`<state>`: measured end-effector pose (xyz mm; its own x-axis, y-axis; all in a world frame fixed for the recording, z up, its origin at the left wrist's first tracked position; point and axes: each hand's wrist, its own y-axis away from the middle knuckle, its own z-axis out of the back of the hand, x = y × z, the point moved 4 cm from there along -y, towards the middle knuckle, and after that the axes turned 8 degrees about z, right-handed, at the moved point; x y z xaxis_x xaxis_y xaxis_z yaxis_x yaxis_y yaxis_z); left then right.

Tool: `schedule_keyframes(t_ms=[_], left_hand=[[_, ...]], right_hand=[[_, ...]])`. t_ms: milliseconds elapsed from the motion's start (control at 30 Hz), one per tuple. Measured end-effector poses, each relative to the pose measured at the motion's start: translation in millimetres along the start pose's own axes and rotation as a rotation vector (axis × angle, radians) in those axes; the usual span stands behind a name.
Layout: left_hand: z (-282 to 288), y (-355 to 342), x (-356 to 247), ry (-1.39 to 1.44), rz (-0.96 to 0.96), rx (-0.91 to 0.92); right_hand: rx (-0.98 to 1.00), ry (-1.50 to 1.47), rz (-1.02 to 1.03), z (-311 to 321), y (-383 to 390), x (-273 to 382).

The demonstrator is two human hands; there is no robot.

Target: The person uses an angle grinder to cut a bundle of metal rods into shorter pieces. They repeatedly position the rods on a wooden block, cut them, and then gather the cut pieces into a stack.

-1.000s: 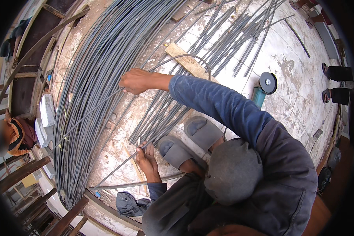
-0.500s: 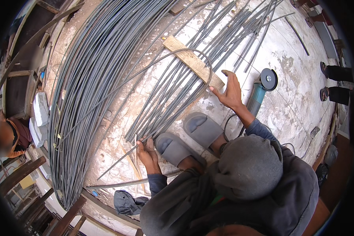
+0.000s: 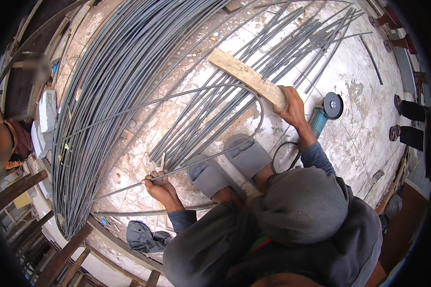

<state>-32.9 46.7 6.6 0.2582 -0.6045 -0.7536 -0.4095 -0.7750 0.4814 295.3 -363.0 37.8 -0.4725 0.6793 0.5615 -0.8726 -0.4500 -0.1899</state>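
Holds 1 thin grey metal rod in the left hand, with fingers curled around it. Clasps the near end of a rough-grained wooden board in the right hand, with thumb and fingers partly closed. In the rod: a smooth U-bend near the board, above shorter straight rods, with the other length crossing a long, dense bundle. On stained white floor tiles: a teal angle grinder with a black disc, pale at its centre.
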Motion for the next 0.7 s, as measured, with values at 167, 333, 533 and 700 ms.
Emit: schedule_keyframes(t_ms=[167,333,533,700], left_hand=[[-5.4,0.8,-24.2,-0.143,-0.016,-0.190],[-11.8,-4.6,-21.5,-0.130,0.010,-0.242],[1.1,1.7,-14.9,-0.159,-0.017,-0.274],[-35.0,15.4,-24.6,-0.304,-0.089,-0.220]], right_hand=[[-0.056,0.137,0.188,18.2,-20.1,44.9],[0.189,-0.058,0.479,-63.8,-64.3,140.2],[0.541,-0.115,0.165,-147.5,-65.5,157.1],[0.460,-0.181,-0.022,-119.8,-38.5,137.1]])
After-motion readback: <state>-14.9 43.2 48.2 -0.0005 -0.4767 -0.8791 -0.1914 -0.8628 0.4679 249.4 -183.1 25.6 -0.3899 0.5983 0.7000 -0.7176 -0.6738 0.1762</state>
